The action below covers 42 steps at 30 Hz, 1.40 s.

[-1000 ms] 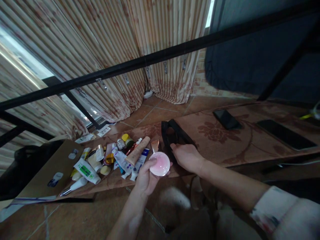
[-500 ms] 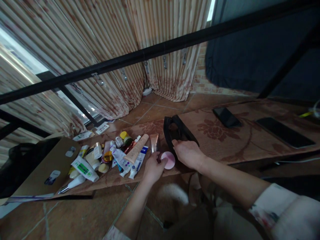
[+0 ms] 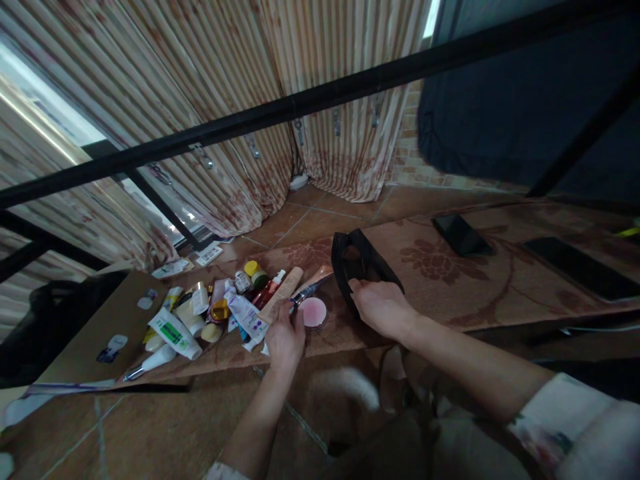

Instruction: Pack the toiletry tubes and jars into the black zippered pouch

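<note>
My left hand [image 3: 286, 340] is closed at the left edge of a round pink compact [image 3: 313, 312], with the thumb against its rim. A shiny rose-gold tube [image 3: 315, 283] lies slanted just beyond, its dark, glossy end close to my index finger; whether the fingers grip it too is hard to see. My right hand [image 3: 383, 308] grips the near side of a black pouch [image 3: 367, 267], whose mouth gapes open. Left of my left hand is a pile of toiletries: a beige tube [image 3: 283, 293], a white-and-purple tube [image 3: 246, 313] and a green-and-white tube [image 3: 175, 333].
Everything lies on a long bench with brown floral cloth [image 3: 425, 293]. Two dark phone-like devices, one smaller [image 3: 463, 233] and one larger [image 3: 583, 267], rest to the right. A brown cardboard box [image 3: 95, 327] stands at the left end. A black rail [image 3: 295, 105] crosses behind, before striped curtains [image 3: 200, 80].
My left hand has moved left, and the compact and rose-gold tube have shifted left with it. The tube has turned from nearly upright to slanted. My right hand stays on the pouch.
</note>
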Motion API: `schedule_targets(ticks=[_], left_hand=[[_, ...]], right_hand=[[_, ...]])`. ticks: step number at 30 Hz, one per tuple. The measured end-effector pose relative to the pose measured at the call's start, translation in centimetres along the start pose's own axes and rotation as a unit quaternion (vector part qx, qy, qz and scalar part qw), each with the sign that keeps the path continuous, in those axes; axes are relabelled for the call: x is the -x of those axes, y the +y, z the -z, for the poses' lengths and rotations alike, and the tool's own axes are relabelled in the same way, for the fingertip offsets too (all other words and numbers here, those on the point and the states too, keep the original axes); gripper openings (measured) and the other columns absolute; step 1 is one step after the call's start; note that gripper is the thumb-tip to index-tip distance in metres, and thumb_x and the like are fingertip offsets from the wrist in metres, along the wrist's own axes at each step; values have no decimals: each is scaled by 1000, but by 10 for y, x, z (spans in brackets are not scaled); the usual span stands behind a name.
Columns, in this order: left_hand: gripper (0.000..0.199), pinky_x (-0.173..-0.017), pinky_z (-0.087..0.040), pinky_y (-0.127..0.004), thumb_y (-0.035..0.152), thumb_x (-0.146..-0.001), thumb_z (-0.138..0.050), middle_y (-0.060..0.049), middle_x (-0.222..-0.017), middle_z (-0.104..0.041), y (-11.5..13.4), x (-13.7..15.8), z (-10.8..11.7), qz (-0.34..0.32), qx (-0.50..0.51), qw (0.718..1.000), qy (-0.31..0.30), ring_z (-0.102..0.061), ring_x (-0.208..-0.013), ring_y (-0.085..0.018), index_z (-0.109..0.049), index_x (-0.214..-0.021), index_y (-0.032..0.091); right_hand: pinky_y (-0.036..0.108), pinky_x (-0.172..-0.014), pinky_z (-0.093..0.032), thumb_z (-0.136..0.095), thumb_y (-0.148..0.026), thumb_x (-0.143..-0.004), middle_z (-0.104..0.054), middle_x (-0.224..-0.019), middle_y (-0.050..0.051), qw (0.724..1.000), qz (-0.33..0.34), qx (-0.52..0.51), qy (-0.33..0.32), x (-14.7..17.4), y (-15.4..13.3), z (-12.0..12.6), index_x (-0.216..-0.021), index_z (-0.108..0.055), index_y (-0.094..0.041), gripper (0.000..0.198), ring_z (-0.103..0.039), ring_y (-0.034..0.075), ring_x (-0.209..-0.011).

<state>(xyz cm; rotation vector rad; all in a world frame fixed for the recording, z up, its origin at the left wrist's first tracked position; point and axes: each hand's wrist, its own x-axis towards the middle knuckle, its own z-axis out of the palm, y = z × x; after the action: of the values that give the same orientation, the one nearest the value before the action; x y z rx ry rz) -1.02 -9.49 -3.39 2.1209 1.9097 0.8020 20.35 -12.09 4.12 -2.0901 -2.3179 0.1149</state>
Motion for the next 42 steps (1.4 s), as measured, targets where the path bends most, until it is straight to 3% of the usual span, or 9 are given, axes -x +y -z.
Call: schedule_targets(ticks=[5,12,17,20,25,32,36,42], left_hand=[[34,-84,-48,-38,32,-83,-52,-10,-107,-63,-19,18,19,-43,13,997,59,-60,-97,-24,-54,-114,18],[50,-95,-43,-45,38,-78,-58,-15,-116,-55,-61,31,47,-12,-51,991,127,-51,-110,-29,-48,-121,13],[56,-98,-40,-47,40,-78,-58,-17,-131,-45,-85,27,46,-15,-92,991,94,-44,-121,-33,-47,-125,13],[48,-98,-41,-46,38,-81,-53,-17,-128,-50,-93,20,44,3,-92,993,72,-46,-120,-31,-51,-123,13],[49,-94,-43,-41,42,-84,-49,-13,-116,-60,-97,2,47,28,-97,995,13,-55,-110,-27,-50,-125,15],[58,-87,-45,-37,51,-83,-50,-13,-120,-60,-99,-11,49,67,-125,989,-29,-58,-106,-26,-47,-131,19],[51,-86,-45,-35,44,-86,-46,-13,-121,-60,-98,-16,50,89,-130,987,-12,-58,-107,-25,-48,-130,18],[47,-76,-48,-38,42,-87,-44,-15,-112,-65,-94,-30,49,188,-133,972,39,-62,-99,-29,-50,-126,17]], right_hand=[[29,-60,-45,-33,-24,-92,-68,-93,13,1000,2,9,-3,1,0,-1,-107,-53,-14,28,-67,24,-77],[29,-58,-44,-33,-23,-92,-68,-94,13,1000,12,22,1,1,0,-4,-109,-54,-14,28,-67,25,-78],[29,-59,-43,-33,-24,-93,-69,-92,13,1000,6,25,-13,2,-2,-2,-107,-55,-15,27,-68,25,-77],[29,-57,-43,-34,-25,-94,-69,-88,13,1000,5,26,-13,2,-3,-1,-107,-55,-15,27,-68,25,-76],[28,-56,-42,-36,-24,-93,-70,-87,12,1000,7,27,-3,1,-3,-3,-108,-55,-15,26,-68,25,-75],[29,-55,-42,-36,-24,-93,-70,-83,12,1000,7,29,-2,2,-3,-1,-107,-55,-15,26,-69,26,-74],[29,-56,-42,-35,-25,-93,-70,-84,12,1000,5,27,-6,2,-3,-1,-108,-55,-15,26,-68,26,-75],[28,-59,-42,-34,-26,-94,-70,-86,12,999,-3,25,-20,1,-3,-2,-108,-54,-16,27,-68,25,-76]])
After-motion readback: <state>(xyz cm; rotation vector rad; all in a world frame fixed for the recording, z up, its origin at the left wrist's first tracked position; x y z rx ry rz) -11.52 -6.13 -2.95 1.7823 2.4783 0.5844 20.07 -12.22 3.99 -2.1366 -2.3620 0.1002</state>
